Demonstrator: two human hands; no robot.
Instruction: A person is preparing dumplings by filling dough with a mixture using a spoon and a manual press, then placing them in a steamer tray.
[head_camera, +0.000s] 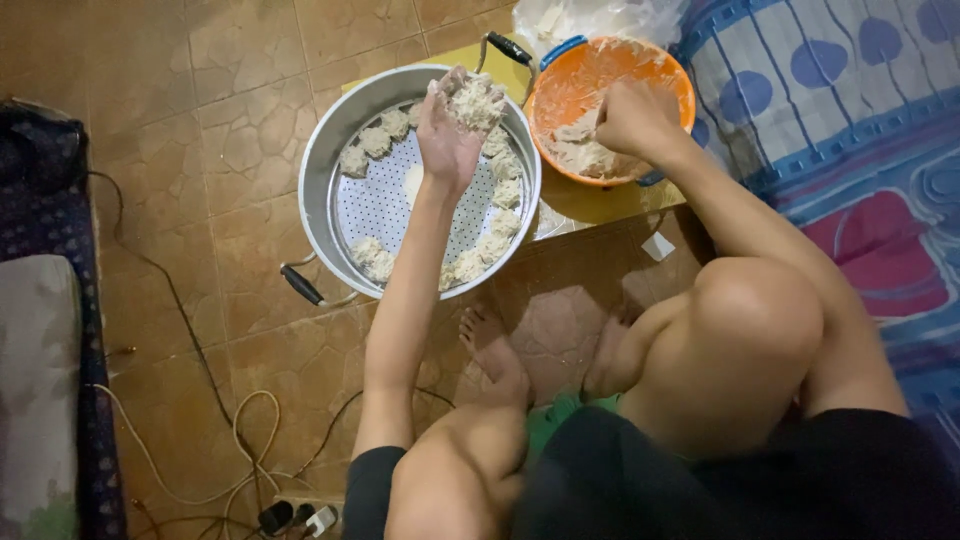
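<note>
Dough lump: pale, crumbly, cupped in your left hand over steamer tray. Your right hand, at 3 o'clock, fingers curled into orange bowl mixture.

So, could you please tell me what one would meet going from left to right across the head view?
Dark cushion → trailing cables → metal steamer pot ringed with dough lumps → left hand holding a dough lump → right hand in the orange bowl → blue patterned mattress.
</note>
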